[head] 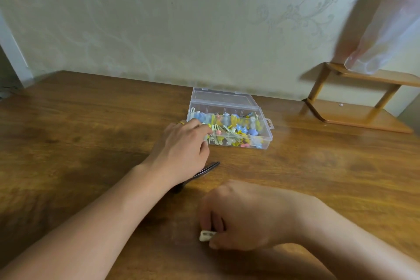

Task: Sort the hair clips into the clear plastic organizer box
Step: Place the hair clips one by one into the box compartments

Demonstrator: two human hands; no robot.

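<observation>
- One wooden table [91,120] fills the near and middle scene.
- One small wooden shelf [363,111] stands far right, with one blurred plastic bag [386,29] above it.
- One clear organizer box [261,141] lies mid-table with its lid folded back, holding too many coloured hair clips [236,128] to count.
- Two hands: the left hand [181,143] reaches to the box's near-left corner, fingertips at the clips; whether it grasps one cannot be told.
- The right hand [241,216], well nearer than the box, pinches one pale clip [206,235] against the table.
- One dark clip [204,170] lies under the left wrist.
</observation>
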